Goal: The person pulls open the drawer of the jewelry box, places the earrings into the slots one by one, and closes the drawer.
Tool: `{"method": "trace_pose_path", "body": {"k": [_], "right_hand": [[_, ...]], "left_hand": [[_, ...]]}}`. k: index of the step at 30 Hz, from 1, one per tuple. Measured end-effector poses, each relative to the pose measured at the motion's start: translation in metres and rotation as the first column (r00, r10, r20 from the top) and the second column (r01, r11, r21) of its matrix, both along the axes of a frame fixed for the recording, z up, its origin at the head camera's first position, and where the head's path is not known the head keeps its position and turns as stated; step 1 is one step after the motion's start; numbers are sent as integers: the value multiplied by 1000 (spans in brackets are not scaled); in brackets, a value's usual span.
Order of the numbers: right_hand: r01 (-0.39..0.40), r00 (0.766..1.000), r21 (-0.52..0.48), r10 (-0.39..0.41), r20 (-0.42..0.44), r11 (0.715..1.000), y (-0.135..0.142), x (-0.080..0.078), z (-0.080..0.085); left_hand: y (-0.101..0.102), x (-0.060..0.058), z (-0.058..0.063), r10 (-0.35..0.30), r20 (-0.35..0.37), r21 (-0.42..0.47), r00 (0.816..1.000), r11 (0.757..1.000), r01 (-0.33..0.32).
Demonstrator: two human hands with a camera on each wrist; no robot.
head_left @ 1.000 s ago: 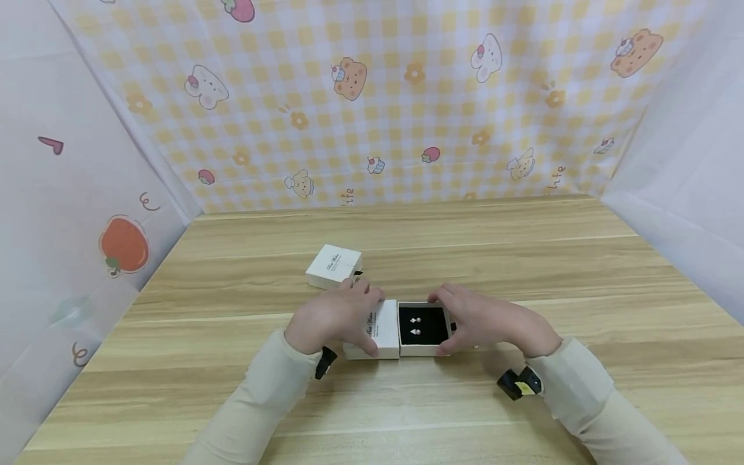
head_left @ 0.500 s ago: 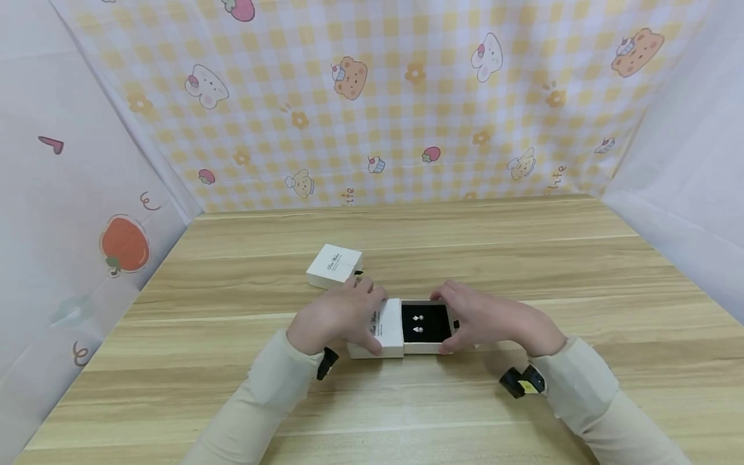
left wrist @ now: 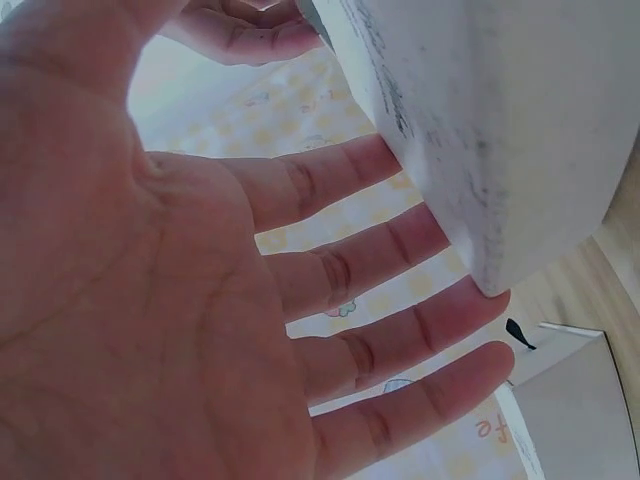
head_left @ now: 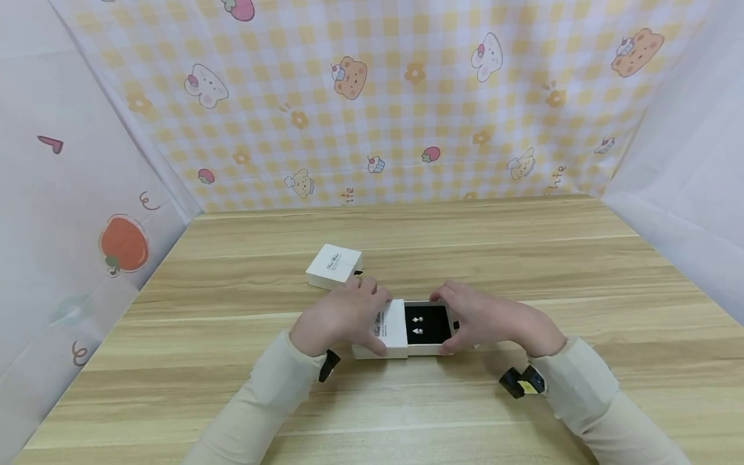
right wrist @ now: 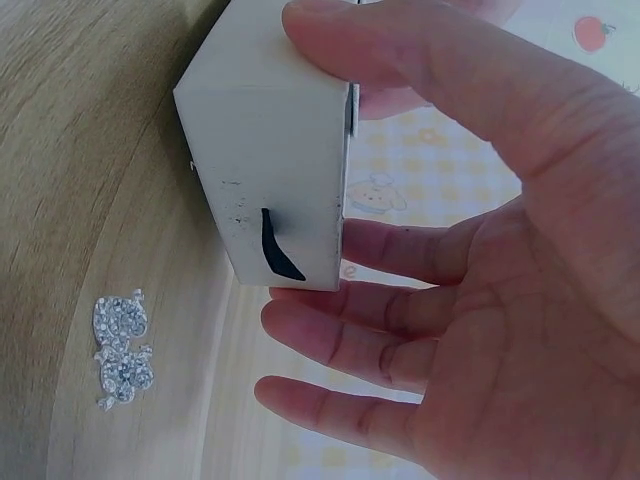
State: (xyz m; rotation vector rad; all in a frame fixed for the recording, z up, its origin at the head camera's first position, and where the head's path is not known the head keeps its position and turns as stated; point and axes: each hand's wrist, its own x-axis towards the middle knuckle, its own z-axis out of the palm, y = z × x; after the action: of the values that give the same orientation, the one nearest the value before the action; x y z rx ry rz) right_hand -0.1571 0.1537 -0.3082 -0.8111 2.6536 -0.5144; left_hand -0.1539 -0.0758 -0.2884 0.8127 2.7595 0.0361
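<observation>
A white jewelry box lies on the table, its drawer (head_left: 429, 349) partly out of its printed sleeve (head_left: 396, 326). My left hand (head_left: 343, 316) holds the sleeve from the left, thumb on the near side, fingertips along the far edge. From the right, my right hand (head_left: 485, 320) grips the drawer's outer end between thumb and fingers. Black padding (head_left: 434, 323) lines the drawer and bears a pair of earrings (head_left: 418, 325). In the right wrist view, a black ribbon tab (right wrist: 275, 248) sticks out of the drawer's end wall.
A second white box (head_left: 334, 265) with a black tab stands behind my left hand. Sparkling clear-stone jewelry pieces (right wrist: 122, 350) lie on the wooden table (head_left: 465, 245) beside the drawer's end. A checked cloth (head_left: 395, 116) hangs at the back.
The sleeve has slid right with my left hand and covers a little more of the drawer, so less black padding shows. My right hand shifted slightly right, then stayed.
</observation>
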Motion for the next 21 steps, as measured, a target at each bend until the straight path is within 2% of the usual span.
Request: {"method": "trace_pose_path", "body": {"k": [21], "right_hand": [[-20, 999, 20, 20, -27, 1000, -1, -2, -2]], "left_hand": [[5, -2, -5, -47, -52, -30, 998, 999, 45]]}}
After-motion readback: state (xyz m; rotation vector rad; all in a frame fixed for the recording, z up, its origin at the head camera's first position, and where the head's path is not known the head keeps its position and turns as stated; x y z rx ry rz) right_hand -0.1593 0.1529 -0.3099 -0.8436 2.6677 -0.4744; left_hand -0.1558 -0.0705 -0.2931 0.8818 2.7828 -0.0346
